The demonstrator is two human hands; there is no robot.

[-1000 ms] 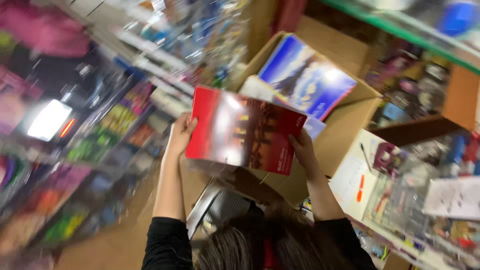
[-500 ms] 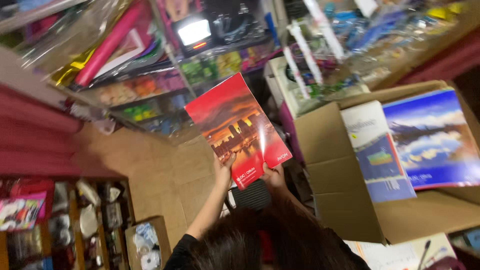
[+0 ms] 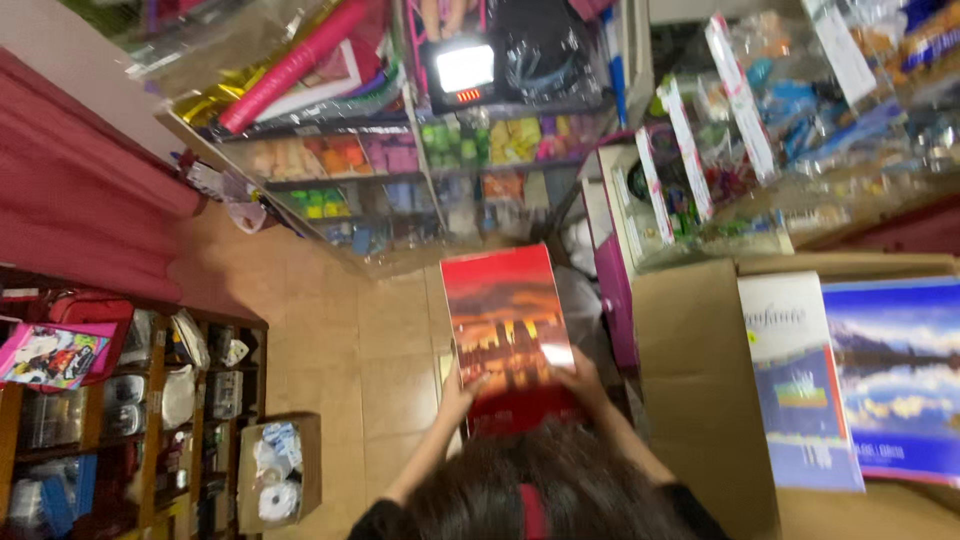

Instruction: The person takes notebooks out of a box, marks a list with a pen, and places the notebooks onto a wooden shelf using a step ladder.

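My left hand (image 3: 458, 392) and right hand (image 3: 583, 378) clasp flat red glossy picture box (image 3: 505, 335) by lower corners; its bottom edge hidden behind my hair. Open cardboard carton (image 3: 700, 390) just right of right grip, cut off by frame.

– What is lost on the glossy red picture-fronted flat pack (image 3: 503, 325)?
– Dark hair hides its lower edge; the palms sit behind it.
– And the open brown cardboard box (image 3: 700, 400)?
– Cut off right and below; the shelves are blurred.
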